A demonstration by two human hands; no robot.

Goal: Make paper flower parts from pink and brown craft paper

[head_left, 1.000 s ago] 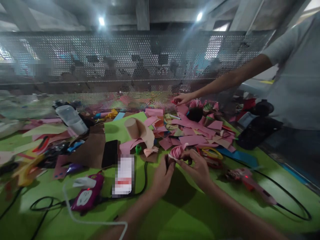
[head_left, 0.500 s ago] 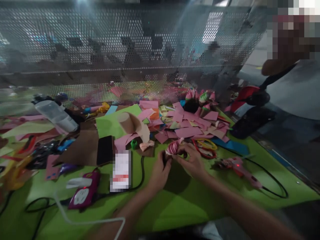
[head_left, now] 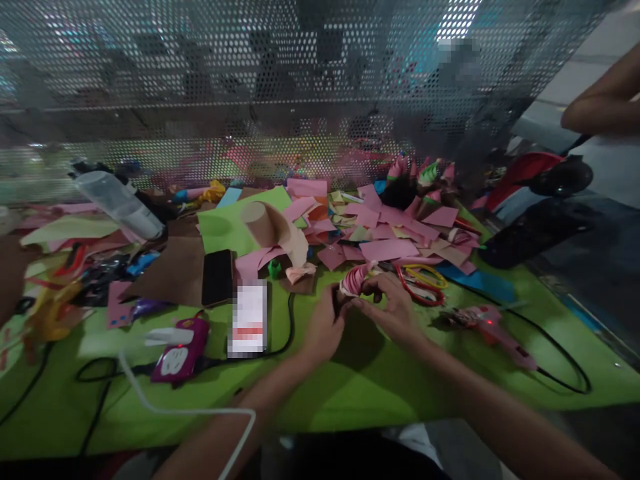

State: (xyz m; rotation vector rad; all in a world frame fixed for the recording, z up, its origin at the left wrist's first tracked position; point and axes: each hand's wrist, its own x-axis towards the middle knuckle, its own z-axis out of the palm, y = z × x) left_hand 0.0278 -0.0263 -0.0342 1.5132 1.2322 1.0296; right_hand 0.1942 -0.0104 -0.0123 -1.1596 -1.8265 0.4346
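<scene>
Pink and white swirls top a small craft ice cream cone, whose brown lower part is mostly hidden by my fingers. My left hand is wrapped around that brown base and keeps it upright, tilted a little right. From the other side, my right hand is closed with curled fingers and thumb against the cone's right edge. Near my right hand lie red and yellow loops, which look like scissor handles, and a pink hot glue gun with a lit red light.
Pink paper scraps cover the back of the green table. More swirled cones stand behind them. Leftward are a phone, a bright-screened phone, a purple device with cables, and a clear bottle. A person's arm shows at right.
The view has shifted, so the table things appear higher and slightly farther right. Both hands stay on the cone, with little change in their grip.
</scene>
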